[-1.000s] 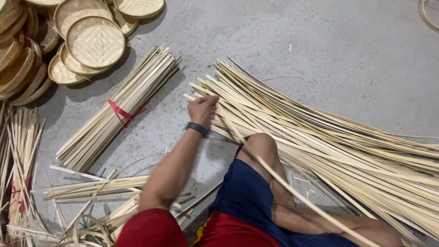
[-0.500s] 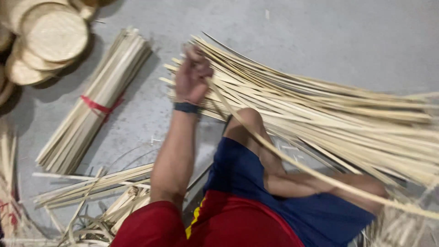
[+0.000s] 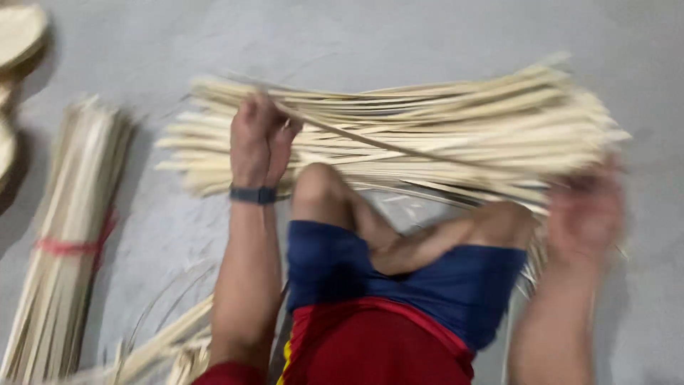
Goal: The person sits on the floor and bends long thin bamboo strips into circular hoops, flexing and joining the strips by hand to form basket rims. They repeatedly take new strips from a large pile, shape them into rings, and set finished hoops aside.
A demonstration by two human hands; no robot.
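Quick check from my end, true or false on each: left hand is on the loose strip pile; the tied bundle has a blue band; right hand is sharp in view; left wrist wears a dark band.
1. The left hand grips a strip in the loose strip pile: true.
2. The tied bundle has a blue band: false, it is red.
3. The right hand shows sharply: false, it is blurred, its grip unclear.
4. The left wrist wears a dark wristband: true.

Dark wristband [image 3: 254,194], blue shorts [image 3: 399,278] — red shirt [image 3: 370,349], yellow trim
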